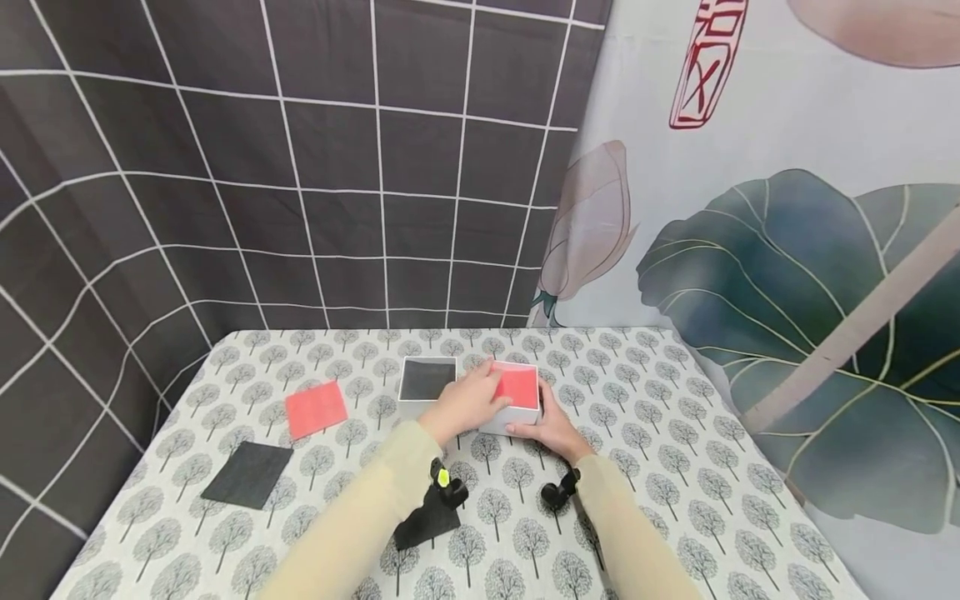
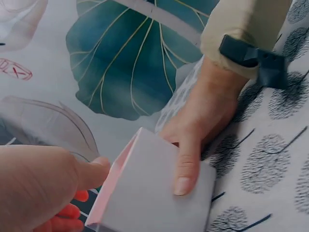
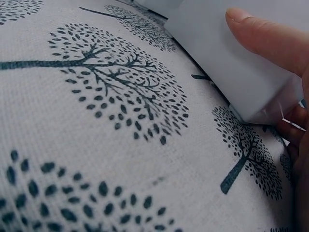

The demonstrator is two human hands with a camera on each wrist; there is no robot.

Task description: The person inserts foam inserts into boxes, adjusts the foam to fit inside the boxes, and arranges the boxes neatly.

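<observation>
In the head view my right hand [image 1: 557,427] grips the right side of a white box [image 1: 493,423], its thumb lying along the front wall. A red sheet [image 1: 521,387] fills the top of that box. My left hand [image 1: 467,403] reaches over the box's left rim, fingers extended onto the red sheet. The left wrist view shows the left thumb [image 2: 94,173] beside the open edge and the right thumb [image 2: 186,169] on the white wall. Right at the left hand stands a second white box [image 1: 414,408] with a black sheet [image 1: 426,380] in it.
To the left on the tree-print tablecloth [image 1: 517,475] lie a loose red square [image 1: 316,409] and a loose black square [image 1: 248,474]. Another black piece [image 1: 427,521] lies near the front, partly under the left forearm. A dark checked curtain [image 1: 315,167] hangs behind the table.
</observation>
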